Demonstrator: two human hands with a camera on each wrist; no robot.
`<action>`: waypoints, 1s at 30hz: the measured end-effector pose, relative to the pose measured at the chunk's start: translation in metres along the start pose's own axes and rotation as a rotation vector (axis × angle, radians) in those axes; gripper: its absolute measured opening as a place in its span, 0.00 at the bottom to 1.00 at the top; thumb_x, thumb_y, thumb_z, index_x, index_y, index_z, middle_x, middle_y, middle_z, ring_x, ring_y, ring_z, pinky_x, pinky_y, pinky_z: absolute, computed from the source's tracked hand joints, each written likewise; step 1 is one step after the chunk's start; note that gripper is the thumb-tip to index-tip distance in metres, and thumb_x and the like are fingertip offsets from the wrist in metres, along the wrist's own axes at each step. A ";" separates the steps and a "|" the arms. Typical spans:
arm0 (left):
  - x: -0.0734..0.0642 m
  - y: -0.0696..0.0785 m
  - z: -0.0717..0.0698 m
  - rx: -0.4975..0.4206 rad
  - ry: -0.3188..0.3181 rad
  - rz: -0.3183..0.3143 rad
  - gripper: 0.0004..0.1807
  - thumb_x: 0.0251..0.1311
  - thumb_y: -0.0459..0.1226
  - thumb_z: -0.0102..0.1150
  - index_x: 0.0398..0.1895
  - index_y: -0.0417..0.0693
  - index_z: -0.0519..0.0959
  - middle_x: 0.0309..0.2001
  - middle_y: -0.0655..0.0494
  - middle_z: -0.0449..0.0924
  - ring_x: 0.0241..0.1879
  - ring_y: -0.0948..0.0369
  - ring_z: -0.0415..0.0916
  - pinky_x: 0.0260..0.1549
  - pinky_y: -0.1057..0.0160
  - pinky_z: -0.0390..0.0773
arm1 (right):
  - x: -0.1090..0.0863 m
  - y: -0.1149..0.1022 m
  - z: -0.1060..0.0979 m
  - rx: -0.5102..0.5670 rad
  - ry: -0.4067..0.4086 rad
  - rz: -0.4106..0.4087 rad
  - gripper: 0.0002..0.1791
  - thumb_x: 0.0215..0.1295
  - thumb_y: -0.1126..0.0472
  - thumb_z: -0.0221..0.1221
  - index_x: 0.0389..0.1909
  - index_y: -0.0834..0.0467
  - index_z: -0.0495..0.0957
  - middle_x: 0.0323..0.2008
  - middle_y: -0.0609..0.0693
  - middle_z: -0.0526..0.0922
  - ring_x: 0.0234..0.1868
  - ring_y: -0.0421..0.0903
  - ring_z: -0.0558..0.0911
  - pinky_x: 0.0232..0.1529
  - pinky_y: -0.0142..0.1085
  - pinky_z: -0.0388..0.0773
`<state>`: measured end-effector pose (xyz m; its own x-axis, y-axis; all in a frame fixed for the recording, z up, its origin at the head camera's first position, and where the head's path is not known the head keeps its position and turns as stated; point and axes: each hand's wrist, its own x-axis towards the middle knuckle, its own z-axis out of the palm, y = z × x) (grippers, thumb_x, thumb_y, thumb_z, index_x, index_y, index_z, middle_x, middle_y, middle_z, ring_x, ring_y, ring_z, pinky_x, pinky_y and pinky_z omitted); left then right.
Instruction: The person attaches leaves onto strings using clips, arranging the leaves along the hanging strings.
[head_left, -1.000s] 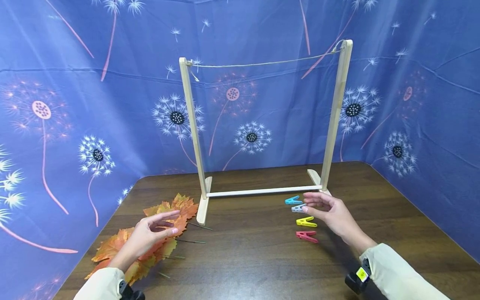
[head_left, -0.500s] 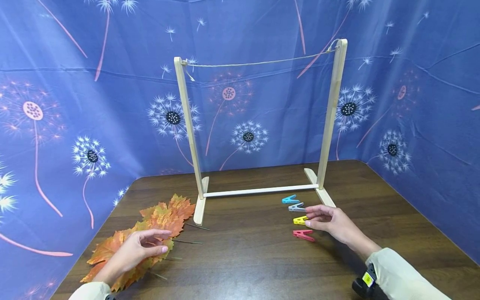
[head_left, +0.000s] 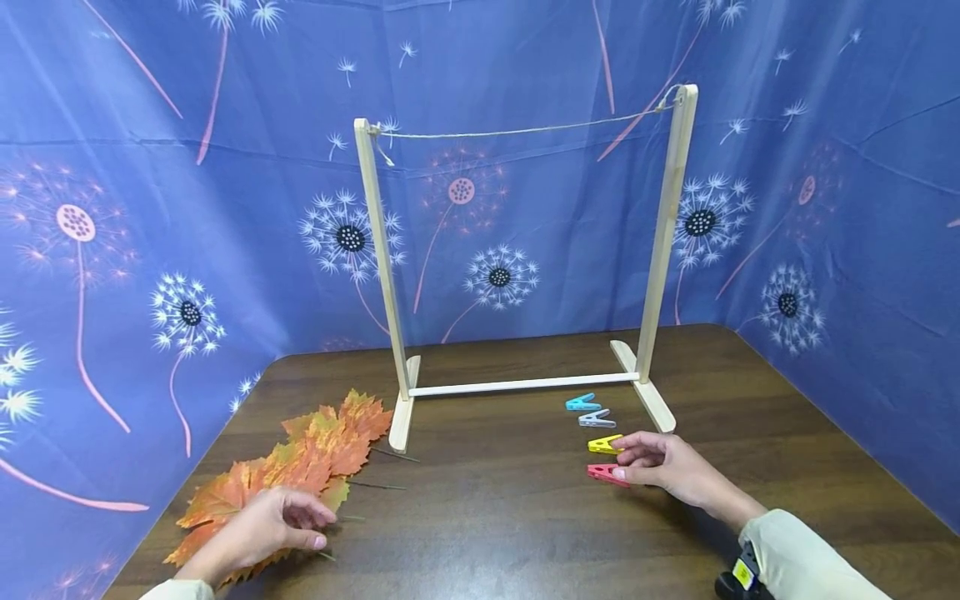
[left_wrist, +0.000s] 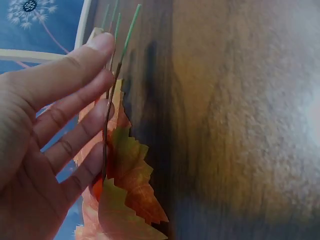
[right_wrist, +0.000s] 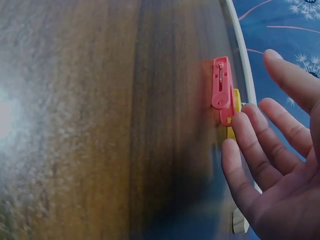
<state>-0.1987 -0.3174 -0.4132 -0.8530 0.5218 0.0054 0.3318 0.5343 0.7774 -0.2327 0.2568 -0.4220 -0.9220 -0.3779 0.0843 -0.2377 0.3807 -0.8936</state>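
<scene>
Orange and yellow artificial maple leaves (head_left: 322, 454) lie overlapping at the left of the table, their thin stems (left_wrist: 131, 35) pointing right. My left hand (head_left: 266, 527) hovers over the near end of this pile, fingers loosely bent and holding nothing; its fingertips overlap the stems in the left wrist view. On the right, a blue clothespin (head_left: 581, 402), a pale grey one, a yellow clothespin (head_left: 602, 444) and a red clothespin (right_wrist: 220, 82) lie in a row. My right hand (head_left: 678, 473) is beside the yellow and red ones, fingers apart and relaxed, thumb overlapping the red one's end.
Behind the clothespins stands a wooden frame (head_left: 664, 233) with two uprights, flat feet and a white lower bar (head_left: 525, 384). A thin string (head_left: 517, 132) runs between the post tops. A blue dandelion-print cloth (head_left: 562, 275) surrounds the brown table (head_left: 480, 533).
Both hands have moved toward the near edge: the left along the leaves, the right from the grey clothespin past the yellow to the red. Leaves and clothespins stay put; the view shifts slightly.
</scene>
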 end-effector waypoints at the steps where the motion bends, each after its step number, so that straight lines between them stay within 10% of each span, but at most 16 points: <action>1: -0.001 -0.001 0.000 0.021 -0.009 -0.003 0.12 0.54 0.37 0.75 0.40 0.40 0.87 0.34 0.57 0.87 0.32 0.70 0.79 0.31 0.66 0.78 | -0.001 0.001 0.001 -0.005 -0.004 -0.005 0.25 0.64 0.64 0.68 0.56 0.75 0.76 0.44 0.57 0.84 0.40 0.40 0.82 0.40 0.32 0.78; 30: 0.000 -0.004 0.002 0.303 -0.037 0.113 0.07 0.50 0.36 0.77 0.24 0.57 0.86 0.32 0.74 0.81 0.34 0.75 0.73 0.30 0.65 0.74 | 0.000 0.011 0.011 -0.330 0.091 0.000 0.19 0.49 0.60 0.78 0.40 0.59 0.84 0.30 0.46 0.77 0.29 0.35 0.73 0.32 0.32 0.70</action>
<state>-0.1994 -0.3180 -0.4173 -0.7907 0.6098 0.0536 0.5328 0.6424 0.5508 -0.2316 0.2521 -0.4368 -0.9419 -0.3071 0.1364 -0.3102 0.6389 -0.7040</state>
